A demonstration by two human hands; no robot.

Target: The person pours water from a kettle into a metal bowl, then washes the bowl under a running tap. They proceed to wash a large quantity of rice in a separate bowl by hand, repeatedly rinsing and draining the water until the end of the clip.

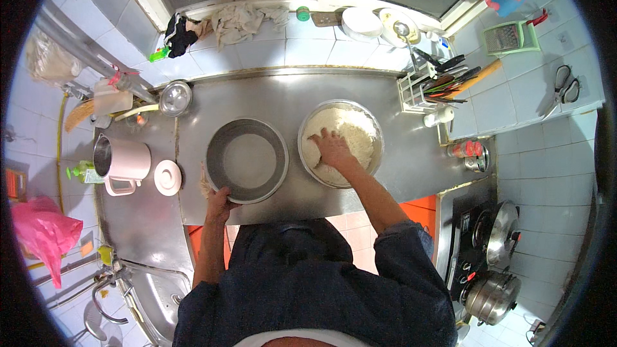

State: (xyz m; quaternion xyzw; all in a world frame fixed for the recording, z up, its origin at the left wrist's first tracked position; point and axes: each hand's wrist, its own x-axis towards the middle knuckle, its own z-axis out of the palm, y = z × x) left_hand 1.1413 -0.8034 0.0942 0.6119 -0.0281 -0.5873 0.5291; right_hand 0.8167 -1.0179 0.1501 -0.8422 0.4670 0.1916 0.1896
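On the steel counter before me stands a wide, round metal vessel (250,154), a sieve or deep pan, with grey walls and a paler bottom. My left hand (220,206) grips its near-left rim. A pale cloth (205,180) lies beside that rim, partly hidden by the vessel. To the right, a steel bowl (301,142) holds a heap of white flour (354,123). My right hand (331,148) is down in this bowl, palm low, fingers spread over the flour; the fingertips partly sink into it.
Left of the vessel are a pink lid (168,178), a pink jug (129,159) and a steel dish (175,98). A utensil rack (414,94) stands at the back right. A sink (156,294) lies at lower left, a gas stove (470,246) with a steamer pot (492,297) at right.
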